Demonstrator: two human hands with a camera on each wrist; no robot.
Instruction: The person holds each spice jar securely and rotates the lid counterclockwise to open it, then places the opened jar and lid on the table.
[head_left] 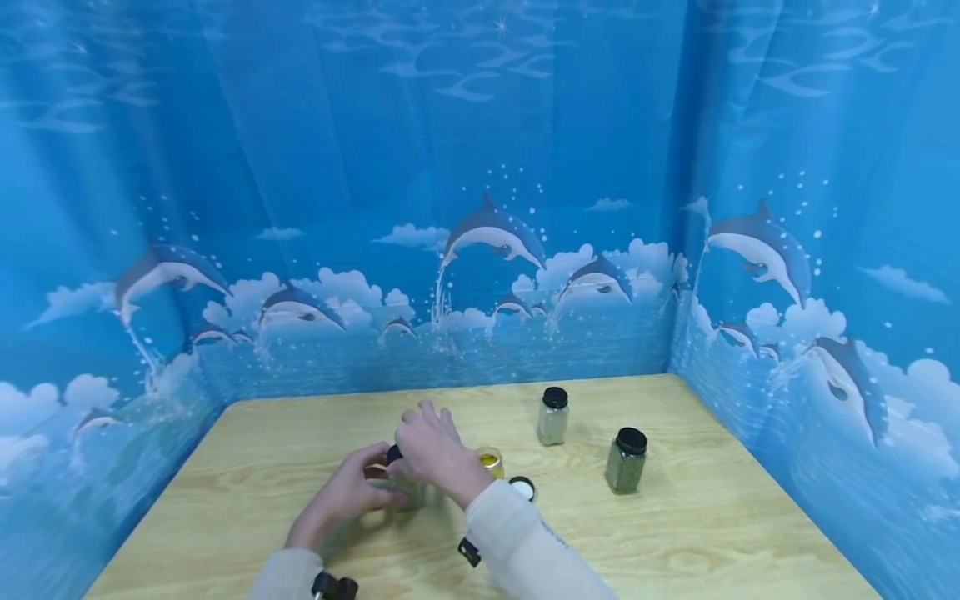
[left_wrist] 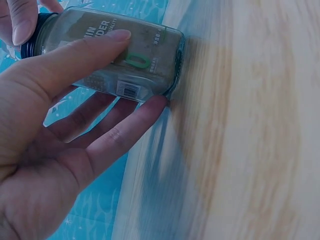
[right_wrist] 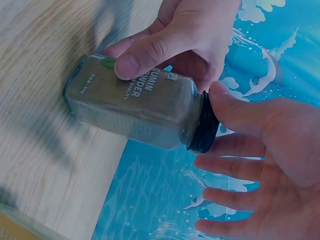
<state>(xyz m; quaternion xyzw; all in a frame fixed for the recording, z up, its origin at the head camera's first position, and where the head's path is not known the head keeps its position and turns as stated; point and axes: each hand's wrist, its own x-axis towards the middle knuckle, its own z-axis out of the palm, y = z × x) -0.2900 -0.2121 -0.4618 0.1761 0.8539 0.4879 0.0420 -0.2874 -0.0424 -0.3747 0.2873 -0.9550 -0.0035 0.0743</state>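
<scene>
A square glass jar of brownish cumin powder (right_wrist: 135, 112) stands on the wooden table, its printed label partly covered by a thumb. My left hand (head_left: 347, 493) grips the jar's body, the thumb laid across the label and the fingers round the other side. At the top, the thumb and forefinger of my right hand (head_left: 437, 448) pinch the black screw lid (right_wrist: 205, 125), which sits on the jar's neck. The other right fingers stretch out apart from it in the right wrist view. In the head view, both hands hide most of the jar.
Just right of my right hand stands an uncapped jar of yellow contents (head_left: 490, 460). Beside it a black lid (head_left: 522, 488) lies with its white inside up. Farther right are a capped pale jar (head_left: 552, 421) and a capped dark green jar (head_left: 626, 465). Blue dolphin-print curtains (head_left: 450, 350) border the table.
</scene>
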